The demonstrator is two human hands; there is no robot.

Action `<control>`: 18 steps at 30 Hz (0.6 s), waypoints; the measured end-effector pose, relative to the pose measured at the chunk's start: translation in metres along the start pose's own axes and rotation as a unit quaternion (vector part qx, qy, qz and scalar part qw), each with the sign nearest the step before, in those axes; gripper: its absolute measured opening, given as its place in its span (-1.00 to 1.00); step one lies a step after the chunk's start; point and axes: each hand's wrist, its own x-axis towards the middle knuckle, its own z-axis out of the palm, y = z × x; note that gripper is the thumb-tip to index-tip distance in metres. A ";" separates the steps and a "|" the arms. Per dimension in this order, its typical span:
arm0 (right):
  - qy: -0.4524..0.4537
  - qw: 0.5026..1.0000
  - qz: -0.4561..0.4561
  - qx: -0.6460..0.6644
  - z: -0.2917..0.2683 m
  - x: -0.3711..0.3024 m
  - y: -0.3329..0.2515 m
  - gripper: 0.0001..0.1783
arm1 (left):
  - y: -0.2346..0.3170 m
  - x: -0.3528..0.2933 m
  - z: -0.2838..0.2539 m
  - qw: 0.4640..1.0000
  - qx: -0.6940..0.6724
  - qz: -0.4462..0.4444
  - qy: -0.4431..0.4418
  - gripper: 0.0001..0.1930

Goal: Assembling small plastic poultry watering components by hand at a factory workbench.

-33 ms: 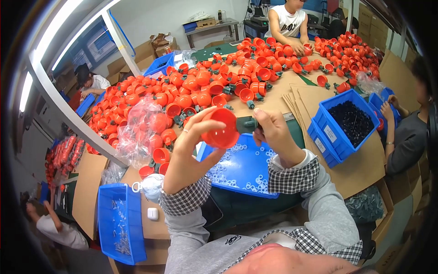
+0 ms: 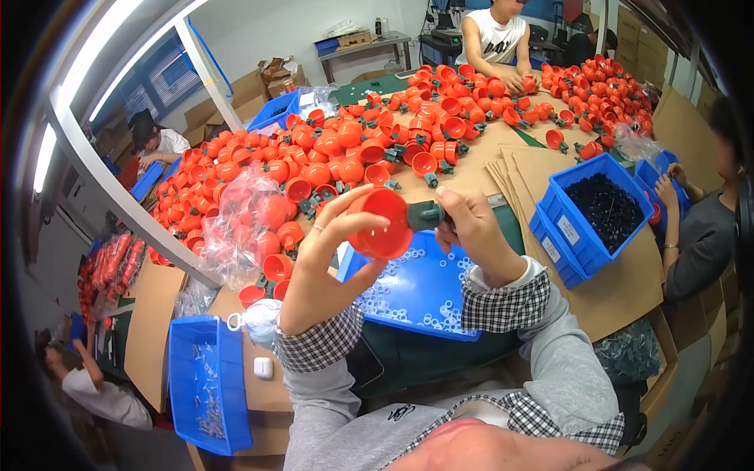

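As a blue tray of small clear pieces (image 2: 233, 385) sits at left, your left hand (image 2: 316, 265) grasps a red cup (image 2: 398, 229), its grip curled about the left side, raised before a second blue tray (image 2: 412, 296) of white rings. The cup looks light, smooth and fairly stiff, perhaps slick; its outer wall seems the surest hold. At right, your right hand (image 2: 475, 224) appears to pinch the end of the dark green fitting (image 2: 425, 215). Against the earlier frame, the cup sits slightly lower, both hands nearly unchanged.

Red cup (image 2: 398, 234) held up, dark-green fitting (image 2: 425, 215) at right.
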 end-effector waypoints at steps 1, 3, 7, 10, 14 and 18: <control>-0.048 0.989 0.069 0.120 -0.003 0.001 -0.002 -0.55 | -0.001 0.000 0.000 0.997 -0.072 0.009 0.004 -0.42; -0.024 0.999 -0.004 0.027 0.000 -0.003 0.000 -0.56 | 0.003 -0.001 0.004 0.964 -0.255 -0.024 0.076 -0.44; 0.072 0.856 -0.403 -0.316 0.009 0.001 0.012 -0.57 | -0.018 -0.006 0.002 0.932 -0.283 -0.224 0.029 -0.47; 0.076 0.866 -0.385 -0.309 0.007 0.000 0.018 -0.58 | -0.011 0.002 0.005 0.949 -0.187 -0.252 -0.006 -0.51; -0.019 0.989 -0.095 -0.112 0.005 -0.007 0.007 -0.60 | -0.014 0.003 0.021 0.980 -0.041 -0.052 0.186 -0.73; -0.183 0.936 0.169 0.247 0.000 -0.003 0.004 -0.61 | -0.007 0.005 0.019 0.972 -0.002 -0.113 0.206 -0.74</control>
